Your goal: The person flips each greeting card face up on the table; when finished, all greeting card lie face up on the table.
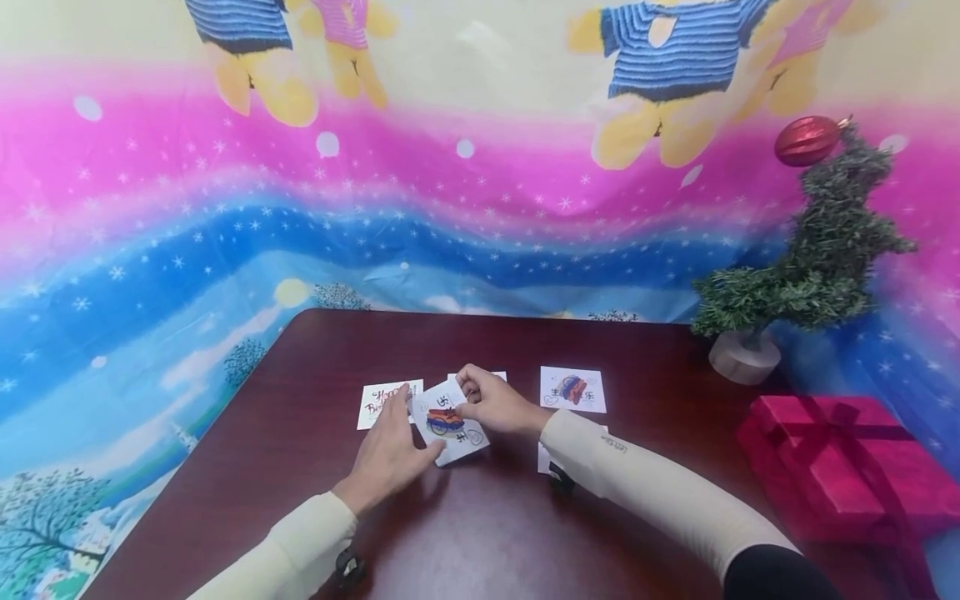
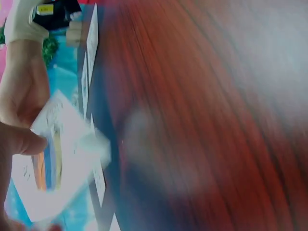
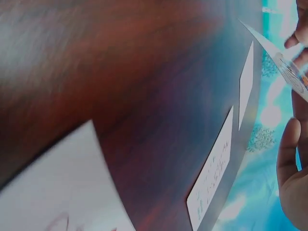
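Both hands are at a white birthday card (image 1: pixel 450 422) with a red, orange and blue picture, tilted over the table in the head view. My right hand (image 1: pixel 498 400) pinches its upper right edge between thumb and fingers. On the left side, my left hand (image 1: pixel 390 454) holds the card with its thumb at the lower edge and its fingers along the left edge. In the left wrist view the card (image 2: pixel 67 149) stands near upright before a thumb. The right wrist view catches the card (image 3: pixel 279 60) at its right side, partly cut off.
On the dark red table (image 1: pixel 480 525) lie a "Happy Birthday" card (image 1: pixel 375 406), a partly covered card (image 1: pixel 497 377), a picture card (image 1: pixel 572 389) and another card (image 1: pixel 546 459) under the right sleeve. A red gift box (image 1: pixel 832 467) and small Christmas tree (image 1: pixel 810 250) stand right.
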`<state>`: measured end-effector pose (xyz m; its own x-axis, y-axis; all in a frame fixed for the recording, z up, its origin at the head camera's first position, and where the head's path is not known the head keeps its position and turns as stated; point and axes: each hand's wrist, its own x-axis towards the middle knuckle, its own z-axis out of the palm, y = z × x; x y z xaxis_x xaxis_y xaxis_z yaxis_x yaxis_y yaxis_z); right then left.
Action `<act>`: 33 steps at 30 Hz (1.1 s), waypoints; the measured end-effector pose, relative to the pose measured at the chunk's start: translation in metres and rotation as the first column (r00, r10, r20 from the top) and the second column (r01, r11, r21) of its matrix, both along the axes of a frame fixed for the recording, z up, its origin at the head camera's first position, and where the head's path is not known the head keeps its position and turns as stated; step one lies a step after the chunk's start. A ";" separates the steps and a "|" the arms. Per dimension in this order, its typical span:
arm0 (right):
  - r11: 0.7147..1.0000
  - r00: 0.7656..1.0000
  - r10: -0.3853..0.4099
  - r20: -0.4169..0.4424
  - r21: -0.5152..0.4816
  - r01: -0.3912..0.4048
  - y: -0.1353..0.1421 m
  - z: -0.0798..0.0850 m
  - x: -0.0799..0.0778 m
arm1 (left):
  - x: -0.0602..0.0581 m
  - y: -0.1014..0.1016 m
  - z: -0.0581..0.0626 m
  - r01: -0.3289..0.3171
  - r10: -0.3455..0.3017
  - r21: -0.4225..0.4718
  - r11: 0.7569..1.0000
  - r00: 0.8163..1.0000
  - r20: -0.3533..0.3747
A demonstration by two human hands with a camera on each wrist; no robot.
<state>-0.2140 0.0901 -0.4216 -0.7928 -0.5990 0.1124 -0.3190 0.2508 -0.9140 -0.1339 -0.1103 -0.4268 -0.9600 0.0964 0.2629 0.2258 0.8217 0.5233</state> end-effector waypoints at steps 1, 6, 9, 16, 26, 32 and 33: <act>1.000 1.000 0.003 0.012 -0.019 -0.003 -0.001 0.000 0.000 | 0.000 0.003 0.002 0.001 -0.001 0.008 1.000 1.000 0.006; 0.999 0.998 0.038 0.043 -0.041 -0.036 -0.007 0.001 0.005 | -0.003 0.013 0.006 0.048 -0.048 0.009 0.999 0.998 -0.049; 0.998 0.998 0.055 0.017 -0.001 -0.055 -0.010 0.001 0.007 | -0.004 0.014 0.004 0.126 -0.130 -0.035 0.991 0.984 -0.121; 0.999 0.998 0.021 -0.059 0.039 -0.019 -0.008 -0.002 0.007 | -0.004 0.013 -0.004 0.190 -0.227 -0.179 0.965 0.951 -0.209; 0.995 0.994 -0.084 0.073 -0.049 0.088 -0.002 -0.003 0.005 | -0.003 0.002 -0.006 -0.047 -0.013 -0.306 0.951 0.981 -0.193; 0.993 0.986 -0.065 -0.155 0.086 0.079 0.007 -0.004 0.008 | -0.005 -0.003 -0.004 0.004 -0.055 -0.325 0.946 0.987 -0.148; 0.986 0.971 -0.045 -0.236 0.145 0.081 0.009 -0.005 0.008 | -0.005 -0.003 -0.004 0.016 -0.064 -0.331 0.944 0.989 -0.136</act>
